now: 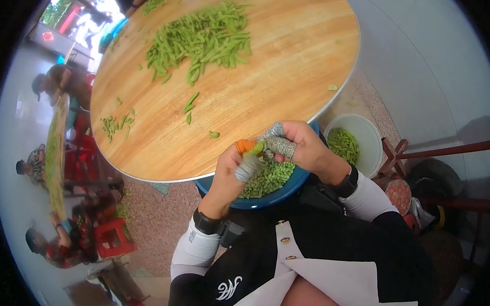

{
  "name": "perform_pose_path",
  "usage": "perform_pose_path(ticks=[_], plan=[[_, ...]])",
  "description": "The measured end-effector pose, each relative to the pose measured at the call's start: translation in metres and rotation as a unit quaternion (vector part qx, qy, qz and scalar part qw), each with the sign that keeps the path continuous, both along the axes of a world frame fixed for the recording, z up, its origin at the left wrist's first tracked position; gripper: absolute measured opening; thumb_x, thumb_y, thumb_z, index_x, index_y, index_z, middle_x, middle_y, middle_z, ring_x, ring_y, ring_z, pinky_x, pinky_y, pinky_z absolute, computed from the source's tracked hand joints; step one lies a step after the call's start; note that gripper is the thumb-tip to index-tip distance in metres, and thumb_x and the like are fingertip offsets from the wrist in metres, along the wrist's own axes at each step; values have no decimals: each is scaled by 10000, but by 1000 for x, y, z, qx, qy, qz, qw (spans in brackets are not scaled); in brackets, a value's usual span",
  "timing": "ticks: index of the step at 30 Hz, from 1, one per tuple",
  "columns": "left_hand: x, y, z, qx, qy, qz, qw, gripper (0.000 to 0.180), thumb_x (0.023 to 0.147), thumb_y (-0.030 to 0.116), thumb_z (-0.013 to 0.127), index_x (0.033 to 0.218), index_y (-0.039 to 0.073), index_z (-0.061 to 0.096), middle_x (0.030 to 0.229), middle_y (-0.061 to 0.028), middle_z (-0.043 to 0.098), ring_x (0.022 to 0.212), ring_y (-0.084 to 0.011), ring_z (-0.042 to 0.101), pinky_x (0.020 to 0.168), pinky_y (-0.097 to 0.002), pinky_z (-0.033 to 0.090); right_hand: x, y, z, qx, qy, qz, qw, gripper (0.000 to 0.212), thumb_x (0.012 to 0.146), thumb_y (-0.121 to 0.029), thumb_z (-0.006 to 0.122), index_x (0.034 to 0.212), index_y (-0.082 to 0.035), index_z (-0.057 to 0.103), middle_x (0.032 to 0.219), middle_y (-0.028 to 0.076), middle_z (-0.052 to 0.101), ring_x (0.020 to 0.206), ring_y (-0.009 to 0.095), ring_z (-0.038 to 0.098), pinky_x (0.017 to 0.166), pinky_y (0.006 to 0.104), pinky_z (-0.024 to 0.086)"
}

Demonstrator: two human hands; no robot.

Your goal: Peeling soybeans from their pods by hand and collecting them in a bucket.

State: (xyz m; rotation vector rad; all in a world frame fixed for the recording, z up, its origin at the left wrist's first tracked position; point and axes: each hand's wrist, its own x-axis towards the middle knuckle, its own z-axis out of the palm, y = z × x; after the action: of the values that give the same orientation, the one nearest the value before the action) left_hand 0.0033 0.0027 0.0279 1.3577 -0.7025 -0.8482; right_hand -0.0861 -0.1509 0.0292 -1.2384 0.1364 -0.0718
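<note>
Over a blue basin [253, 204] of shelled green beans [270, 181], my two hands meet at the table's edge. My left hand [232, 169] is closed on a green bean pod [257, 148]; orange and grey wraps cover some of its fingers. Close against the same pod is my right hand [300, 144], its fingers curled and wrapped in speckled grey. Those fingers appear to grip the pod's other end, though the wraps partly hide the contact.
A round wooden table [282, 61] holds a large heap of pods [206, 39]. At right stands a white bucket [369, 158] with pods inside, beside a reddish wooden frame [447, 150]. People sit at another table [56, 150] on the left, near a red stool [113, 237].
</note>
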Motion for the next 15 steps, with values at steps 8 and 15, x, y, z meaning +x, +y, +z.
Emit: perform_pose_path(ticks=[8,15], plan=[[1,-2,3,-33,-80,8,996,137,842,111,542,913,-2,511,713,0,548,607,-58,482,545,-180,391,-1,-1,0,-86,-70,-4,994,66,829,-75,545,856,-18,564,732,-26,550,642,40,478,568,193,396],[7,8,-10,7,-1,-15,1000,140,866,153,506,846,16,526,675,7,518,578,-73,459,525,-197,374,4,-5,-7,-14,-47,57,997,91,834,-102,550,882,-28,568,738,-18,565,619,41,487,548,182,394]])
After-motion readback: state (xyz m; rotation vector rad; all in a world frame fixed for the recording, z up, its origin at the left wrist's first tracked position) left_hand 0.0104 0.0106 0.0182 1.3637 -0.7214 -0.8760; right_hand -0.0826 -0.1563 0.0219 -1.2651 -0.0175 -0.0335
